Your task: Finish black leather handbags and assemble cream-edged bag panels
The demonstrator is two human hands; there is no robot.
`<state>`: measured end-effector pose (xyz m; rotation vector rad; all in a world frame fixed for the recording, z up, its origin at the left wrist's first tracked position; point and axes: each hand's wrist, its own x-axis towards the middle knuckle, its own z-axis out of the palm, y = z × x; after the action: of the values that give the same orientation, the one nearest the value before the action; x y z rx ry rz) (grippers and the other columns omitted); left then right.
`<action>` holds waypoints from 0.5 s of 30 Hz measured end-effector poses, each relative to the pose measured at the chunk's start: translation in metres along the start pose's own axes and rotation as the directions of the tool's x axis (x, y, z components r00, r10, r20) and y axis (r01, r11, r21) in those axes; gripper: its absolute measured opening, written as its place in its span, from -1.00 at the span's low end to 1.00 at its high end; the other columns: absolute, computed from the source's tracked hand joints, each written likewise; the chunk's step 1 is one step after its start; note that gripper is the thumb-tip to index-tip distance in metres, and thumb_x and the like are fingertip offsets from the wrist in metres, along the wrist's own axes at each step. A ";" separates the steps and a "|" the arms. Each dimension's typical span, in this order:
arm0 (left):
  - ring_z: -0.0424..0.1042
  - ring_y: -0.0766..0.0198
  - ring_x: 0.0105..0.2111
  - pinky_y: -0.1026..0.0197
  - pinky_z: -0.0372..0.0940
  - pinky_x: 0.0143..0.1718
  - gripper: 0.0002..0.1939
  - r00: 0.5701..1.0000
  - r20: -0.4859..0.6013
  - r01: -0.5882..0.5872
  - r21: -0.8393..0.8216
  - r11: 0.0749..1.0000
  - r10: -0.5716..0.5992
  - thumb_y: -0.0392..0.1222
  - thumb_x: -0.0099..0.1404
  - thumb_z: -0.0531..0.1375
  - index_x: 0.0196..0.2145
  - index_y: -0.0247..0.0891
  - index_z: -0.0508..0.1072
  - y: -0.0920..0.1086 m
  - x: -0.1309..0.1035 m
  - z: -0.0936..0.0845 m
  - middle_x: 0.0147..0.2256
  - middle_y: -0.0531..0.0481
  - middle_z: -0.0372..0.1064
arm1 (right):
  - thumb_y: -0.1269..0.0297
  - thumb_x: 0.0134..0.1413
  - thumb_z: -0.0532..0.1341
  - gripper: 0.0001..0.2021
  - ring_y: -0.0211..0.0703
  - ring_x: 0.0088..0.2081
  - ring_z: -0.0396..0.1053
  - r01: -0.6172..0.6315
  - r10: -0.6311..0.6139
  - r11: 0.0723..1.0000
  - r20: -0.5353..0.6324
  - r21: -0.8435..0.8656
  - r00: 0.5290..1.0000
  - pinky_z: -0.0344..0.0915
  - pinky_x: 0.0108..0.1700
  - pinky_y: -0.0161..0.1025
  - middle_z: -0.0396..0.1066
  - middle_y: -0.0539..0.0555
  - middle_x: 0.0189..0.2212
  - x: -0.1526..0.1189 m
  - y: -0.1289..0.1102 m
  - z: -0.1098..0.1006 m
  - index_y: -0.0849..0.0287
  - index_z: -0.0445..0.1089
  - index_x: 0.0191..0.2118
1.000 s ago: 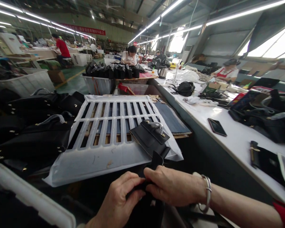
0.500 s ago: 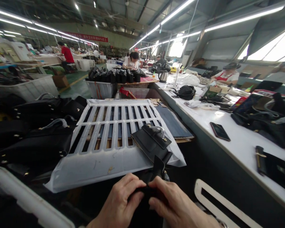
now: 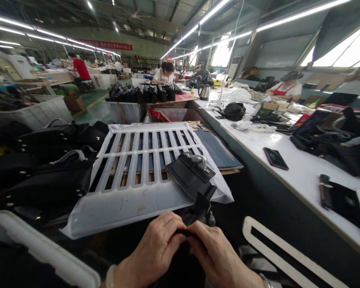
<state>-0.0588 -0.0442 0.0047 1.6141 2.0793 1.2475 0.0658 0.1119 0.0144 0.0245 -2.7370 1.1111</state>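
Both hands, left hand (image 3: 156,250) and right hand (image 3: 220,256), pinch black strap (image 3: 201,206), grip pressed together. Strap runs up to black pouch (image 3: 189,175) on white slatted tray (image 3: 138,160).

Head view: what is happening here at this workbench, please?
A person sits at a bench in a busy workshop and pinches a black strap between both hands, left hand and right hand, close together. The strap leads up to a black leather piece that lies on a white slatted tray. Black bags are piled at the left, and a phone lies on the white table at the right.
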 end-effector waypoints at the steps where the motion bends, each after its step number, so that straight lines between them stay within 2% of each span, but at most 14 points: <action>1: 0.39 0.17 -0.17 0.15 0.28 -0.12 -0.87 1.000 0.005 0.009 -0.003 1.000 -0.009 -0.37 0.36 0.09 -0.19 -0.23 0.39 -0.001 0.000 0.000 -0.21 -0.05 0.42 | 0.40 0.32 -0.08 -0.81 -0.24 -0.46 0.29 0.006 -0.006 1.000 -0.018 0.014 1.000 0.12 -0.39 -0.29 0.32 -0.02 -0.46 0.000 0.001 0.001 0.13 0.22 -0.28; 3: 0.38 0.17 -0.19 0.14 0.27 -0.13 -0.90 0.999 0.019 0.034 -0.023 0.999 -0.034 -0.32 0.39 0.08 -0.20 -0.23 0.39 -0.003 0.000 -0.002 -0.22 -0.04 0.41 | 0.37 0.34 -0.05 -0.84 -0.25 -0.44 0.31 0.012 -0.008 0.997 -0.054 0.073 0.999 0.16 -0.38 -0.31 0.35 -0.01 -0.44 -0.001 0.004 0.006 0.12 0.24 -0.25; 5: 0.38 0.18 -0.20 0.15 0.25 -0.15 -0.91 0.997 0.036 0.070 -0.035 0.997 -0.069 -0.27 0.41 0.08 -0.22 -0.22 0.39 -0.005 0.000 -0.006 -0.24 -0.03 0.40 | 0.29 0.34 0.02 -0.91 -0.27 -0.47 0.30 -0.011 0.030 0.991 -0.145 0.132 0.989 0.19 -0.41 -0.35 0.33 -0.05 -0.46 -0.005 0.007 0.014 0.11 0.24 -0.19; 9: 0.38 0.19 -0.22 0.16 0.24 -0.17 -0.90 0.991 0.037 0.128 -0.011 0.992 -0.128 -0.27 0.41 0.09 -0.24 -0.21 0.40 -0.006 0.000 -0.011 -0.26 -0.01 0.38 | 0.10 0.24 0.19 -0.80 -0.29 -0.57 0.18 -0.086 0.118 0.991 -0.394 0.099 0.911 0.17 -0.53 -0.38 0.15 -0.14 -0.55 -0.019 0.013 0.034 0.08 0.19 -0.22; 12: 0.39 0.21 -0.21 0.18 0.26 -0.16 -0.88 0.992 0.045 0.115 -0.023 0.993 -0.114 -0.27 0.41 0.08 -0.18 -0.19 0.42 -0.006 0.001 -0.013 -0.24 0.00 0.38 | 0.15 0.24 0.20 -0.84 -0.29 -0.56 0.22 -0.085 0.095 0.996 -0.457 0.042 0.884 0.22 -0.51 -0.38 0.20 -0.12 -0.52 -0.026 0.011 0.041 0.07 0.21 -0.23; 15: 0.40 0.24 -0.21 0.21 0.28 -0.17 -0.73 0.996 0.078 0.038 -0.036 0.999 -0.035 -0.29 0.41 0.09 0.01 -0.09 0.43 -0.007 0.004 -0.016 -0.22 0.01 0.36 | 0.26 0.24 0.18 -0.91 -0.29 -0.52 0.30 -0.028 0.020 1.000 -0.495 -0.008 0.869 0.29 -0.47 -0.41 0.27 -0.07 -0.46 -0.025 0.007 0.040 0.07 0.23 -0.20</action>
<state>-0.0749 -0.0482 0.0104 1.5759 2.0175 1.1860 0.0828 0.0879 -0.0224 -0.2625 -2.2860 0.9407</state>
